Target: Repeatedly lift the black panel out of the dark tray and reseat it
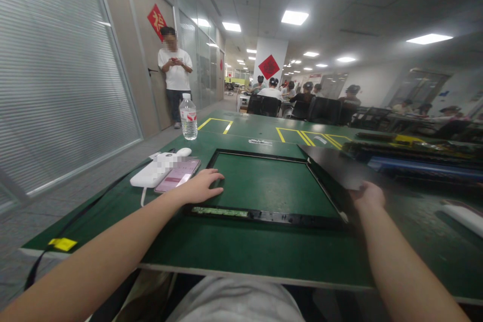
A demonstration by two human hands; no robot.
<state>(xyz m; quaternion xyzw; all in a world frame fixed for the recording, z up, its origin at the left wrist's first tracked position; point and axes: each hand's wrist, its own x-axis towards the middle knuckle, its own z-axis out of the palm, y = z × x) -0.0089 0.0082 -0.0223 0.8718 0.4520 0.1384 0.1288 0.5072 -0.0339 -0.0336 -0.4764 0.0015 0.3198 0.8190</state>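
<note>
A black rectangular frame (264, 217) lies flat on the green table (241, 249), with a green circuit strip (220, 211) along its near edge. My left hand (202, 185) rests fingers-down on the frame's left side, near its front corner. A dark flat panel (339, 166) is tilted up off the frame's right side. My right hand (368, 195) grips that panel's near edge, fingers curled under it.
A phone (177, 175) and a white power bank (151, 175) with a cable lie left of the frame; a water bottle (188, 116) stands behind them. Parts and trays (411, 153) crowd the right. A person (175, 76) stands at the wall; others sit far back.
</note>
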